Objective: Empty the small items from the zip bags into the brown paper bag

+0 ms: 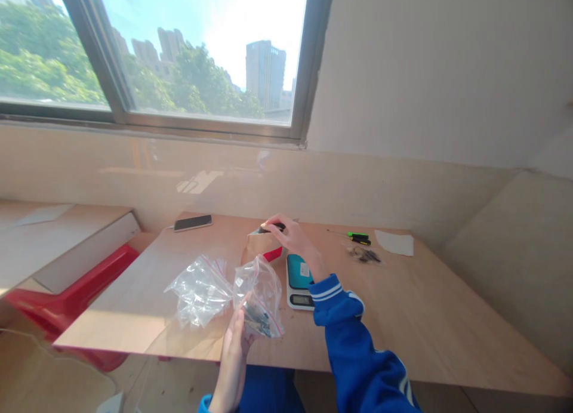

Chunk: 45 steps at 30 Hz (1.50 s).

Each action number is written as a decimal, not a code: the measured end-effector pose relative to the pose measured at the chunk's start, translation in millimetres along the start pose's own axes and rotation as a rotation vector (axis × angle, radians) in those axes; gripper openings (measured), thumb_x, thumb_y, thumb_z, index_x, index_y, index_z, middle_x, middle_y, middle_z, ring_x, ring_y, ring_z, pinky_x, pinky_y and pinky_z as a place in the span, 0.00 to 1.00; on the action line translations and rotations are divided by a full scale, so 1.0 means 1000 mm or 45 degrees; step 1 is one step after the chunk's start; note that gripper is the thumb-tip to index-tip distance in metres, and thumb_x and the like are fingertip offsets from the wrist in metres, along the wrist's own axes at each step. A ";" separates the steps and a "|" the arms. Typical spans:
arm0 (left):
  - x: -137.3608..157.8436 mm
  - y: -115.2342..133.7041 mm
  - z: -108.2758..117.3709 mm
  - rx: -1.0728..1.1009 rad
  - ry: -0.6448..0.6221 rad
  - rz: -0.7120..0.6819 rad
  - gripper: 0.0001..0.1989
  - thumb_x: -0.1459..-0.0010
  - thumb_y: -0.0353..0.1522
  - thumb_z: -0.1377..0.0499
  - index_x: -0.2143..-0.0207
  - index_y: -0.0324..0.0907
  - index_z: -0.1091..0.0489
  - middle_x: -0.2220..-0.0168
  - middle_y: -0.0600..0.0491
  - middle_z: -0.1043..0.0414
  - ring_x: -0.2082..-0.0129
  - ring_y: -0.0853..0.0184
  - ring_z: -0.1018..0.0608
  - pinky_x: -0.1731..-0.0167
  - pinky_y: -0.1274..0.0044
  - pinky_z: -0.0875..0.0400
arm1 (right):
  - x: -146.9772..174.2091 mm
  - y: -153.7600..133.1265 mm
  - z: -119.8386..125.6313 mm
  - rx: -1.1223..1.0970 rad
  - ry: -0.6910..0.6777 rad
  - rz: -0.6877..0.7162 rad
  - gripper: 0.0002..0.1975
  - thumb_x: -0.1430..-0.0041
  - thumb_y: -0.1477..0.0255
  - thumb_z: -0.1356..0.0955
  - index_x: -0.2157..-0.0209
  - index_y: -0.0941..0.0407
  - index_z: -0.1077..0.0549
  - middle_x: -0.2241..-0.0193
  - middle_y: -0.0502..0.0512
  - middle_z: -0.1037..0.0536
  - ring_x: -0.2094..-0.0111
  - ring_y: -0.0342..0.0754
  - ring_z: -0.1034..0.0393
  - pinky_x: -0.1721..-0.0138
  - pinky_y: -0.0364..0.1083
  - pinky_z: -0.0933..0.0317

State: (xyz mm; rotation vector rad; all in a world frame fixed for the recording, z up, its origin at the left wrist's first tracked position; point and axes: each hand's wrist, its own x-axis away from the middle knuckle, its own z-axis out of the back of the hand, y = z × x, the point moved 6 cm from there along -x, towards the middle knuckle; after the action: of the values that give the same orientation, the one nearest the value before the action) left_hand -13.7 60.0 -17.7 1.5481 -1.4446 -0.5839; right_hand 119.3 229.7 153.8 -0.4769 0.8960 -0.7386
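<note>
The right hand point(290, 235) pinches a dark item point(278, 227), lying left to right, at the paper bag point(259, 243). Nearer, the left hand point(236, 340) grips a clear bag point(265, 286).

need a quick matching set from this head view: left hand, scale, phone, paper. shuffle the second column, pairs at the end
1. Left hand
2. Digital scale
3. Smartphone
4. White paper

A. Near the back left of the table
B. Just right of the green-handled screwdriver
C. Holding a clear zip bag with dark pieces in it
D. Teal on top, white around the display

Pairs: 1-C, 2-D, 3-A, 4-B
</note>
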 end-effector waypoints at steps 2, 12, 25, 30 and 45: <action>0.003 0.003 -0.004 0.004 -0.017 0.002 0.27 0.44 0.49 0.45 0.45 0.49 0.33 0.38 0.49 0.38 0.37 0.58 0.40 0.54 0.73 0.29 | -0.002 0.004 -0.004 0.116 -0.065 -0.019 0.13 0.37 0.68 0.39 0.66 0.57 0.25 0.66 0.55 0.21 0.64 0.46 0.29 0.60 0.45 0.38; 0.022 0.023 -0.017 0.158 -0.252 -0.131 0.25 0.41 0.41 0.47 0.41 0.49 0.36 0.38 0.48 0.39 0.42 0.54 0.33 0.56 0.70 0.28 | 0.072 -0.043 0.028 -0.260 0.418 -0.160 0.11 0.37 0.68 0.39 0.61 0.53 0.26 0.62 0.55 0.23 0.58 0.49 0.29 0.53 0.49 0.37; 0.024 0.009 -0.031 0.018 -0.169 -0.043 0.29 0.53 0.40 0.34 0.49 0.42 0.34 0.53 0.46 0.25 0.54 0.59 0.23 0.56 0.69 0.28 | 0.165 -0.035 -0.031 -0.726 -0.086 -0.590 0.15 0.40 0.62 0.35 0.57 0.55 0.26 0.59 0.55 0.22 0.57 0.49 0.28 0.54 0.49 0.34; 0.021 0.010 -0.028 -0.088 -0.132 -0.111 0.16 0.54 0.40 0.33 0.66 0.40 0.31 0.67 0.53 0.24 0.67 0.67 0.22 0.66 0.77 0.28 | 0.174 -0.037 -0.039 -0.852 -0.159 -0.663 0.17 0.41 0.59 0.34 0.54 0.53 0.27 0.58 0.55 0.23 0.61 0.48 0.26 0.62 0.46 0.30; 0.022 0.017 -0.017 -0.204 0.014 -0.152 0.15 0.52 0.41 0.35 0.69 0.40 0.32 0.75 0.57 0.29 0.74 0.71 0.27 0.72 0.80 0.33 | 0.172 -0.045 -0.051 -0.987 -0.118 -0.628 0.17 0.42 0.62 0.34 0.50 0.48 0.30 0.64 0.50 0.23 0.60 0.47 0.26 0.57 0.48 0.32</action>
State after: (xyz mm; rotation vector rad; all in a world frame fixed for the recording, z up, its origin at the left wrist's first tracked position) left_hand -3.6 46.0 10.0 1.5147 -1.2714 -0.7430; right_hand 130.1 68.5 64.6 -1.4453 0.9714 -0.7838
